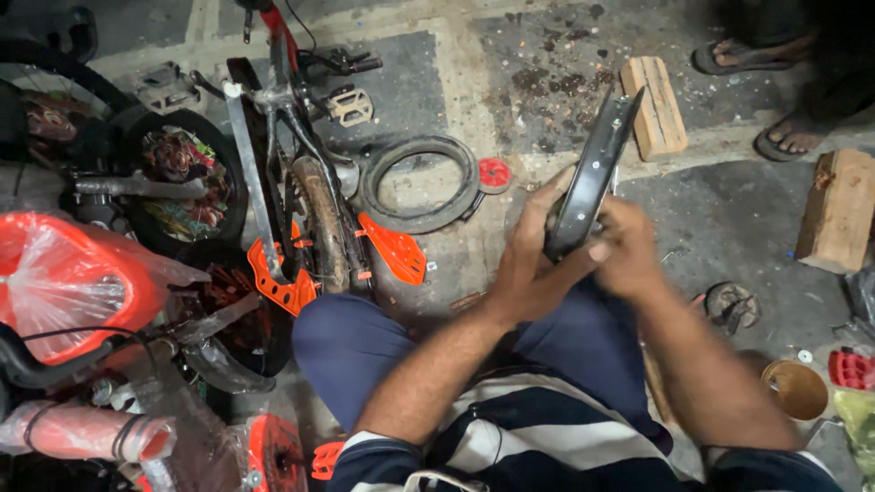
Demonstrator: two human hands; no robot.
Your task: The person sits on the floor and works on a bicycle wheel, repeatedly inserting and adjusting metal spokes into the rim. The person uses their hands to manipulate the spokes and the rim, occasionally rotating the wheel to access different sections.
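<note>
- Above the lap, centre: left hand (pixel 529 260) and right hand (pixel 629 246) both clench the lower end of a small black wheel rim (pixel 592 169), held edge-on and tilted up and away; fingers wrap its edge. A firm two-handed hold low on the rim likely keeps it from twisting.
- Lower right, on the floor: a round brown tin (pixel 795 389) beside a red plastic part (pixel 852 369).
- Left: an orange part wrapped in clear plastic film (pixel 68 282).
- Mid-floor: a loose black tyre (pixel 419 182) touching a small red disc (pixel 495 173).
- Farther: two plain wooden blocks (pixel 654 105); no labels legible.
</note>
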